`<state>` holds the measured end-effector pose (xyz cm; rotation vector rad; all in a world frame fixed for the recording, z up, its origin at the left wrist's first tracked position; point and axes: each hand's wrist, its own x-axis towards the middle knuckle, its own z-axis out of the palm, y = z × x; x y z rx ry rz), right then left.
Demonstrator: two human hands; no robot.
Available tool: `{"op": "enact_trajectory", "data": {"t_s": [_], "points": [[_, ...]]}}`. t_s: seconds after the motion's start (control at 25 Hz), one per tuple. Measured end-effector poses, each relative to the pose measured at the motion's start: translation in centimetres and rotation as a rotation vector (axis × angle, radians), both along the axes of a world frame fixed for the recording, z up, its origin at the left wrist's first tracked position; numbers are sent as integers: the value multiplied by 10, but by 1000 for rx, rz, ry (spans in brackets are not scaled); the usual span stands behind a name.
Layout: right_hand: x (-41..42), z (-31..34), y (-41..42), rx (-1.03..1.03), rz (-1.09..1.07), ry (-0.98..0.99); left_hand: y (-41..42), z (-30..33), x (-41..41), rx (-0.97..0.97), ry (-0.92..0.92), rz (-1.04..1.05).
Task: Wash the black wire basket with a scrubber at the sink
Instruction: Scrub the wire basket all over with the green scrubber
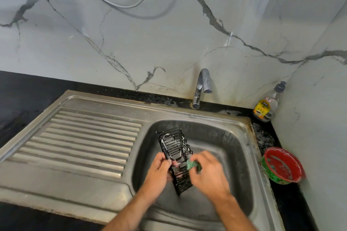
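Observation:
The black wire basket [173, 148] is long and narrow, with white foam on its wires, and it is held tilted over the steel sink basin [225, 146]. My left hand [158, 171] grips its left side near the middle. My right hand [208, 172] holds a green scrubber [193, 165] and presses it against the basket's right side. The lower end of the basket shows between my two hands.
A chrome tap [201, 88] stands behind the basin, with no water running. The ribbed steel drainboard [84, 140] lies to the left. A dish soap bottle [266, 105] stands in the back right corner. A red and green bowl [281, 165] sits on the black counter at right.

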<state>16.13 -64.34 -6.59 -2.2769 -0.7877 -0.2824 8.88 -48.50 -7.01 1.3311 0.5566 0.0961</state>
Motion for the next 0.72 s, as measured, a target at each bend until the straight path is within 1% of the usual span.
{"op": "enact_trajectory", "data": {"t_s": [0.08,0.12,0.16,0.28,0.32,0.44,0.48,0.52,0.6,0.64,0.72], "points": [[3,0,-2,57,-121,61,1,3,0,-9,9,22],[-1,0,1,61,-124,72,2,3,-2,-9,13,29],[-7,0,6,55,-83,63,2,3,-4,-9,14,37],[-36,-8,22,-26,156,-9,5,-4,-13,-11,3,29],[-42,-10,24,-40,202,-10,6,-7,-16,-8,2,23],[-43,-12,17,-101,241,-33,2,-8,-23,-48,-7,20],[-42,-12,13,-111,214,-38,0,-7,-26,-67,-4,28],[-39,-12,8,-86,142,-10,0,-8,-27,-80,-3,41],[-30,-10,3,16,-85,108,-1,-9,-29,-76,-5,60],[-26,-8,3,43,-164,158,0,-9,-31,-65,-4,57],[-27,-8,6,54,-202,246,2,-10,-34,-27,-14,51]]}}
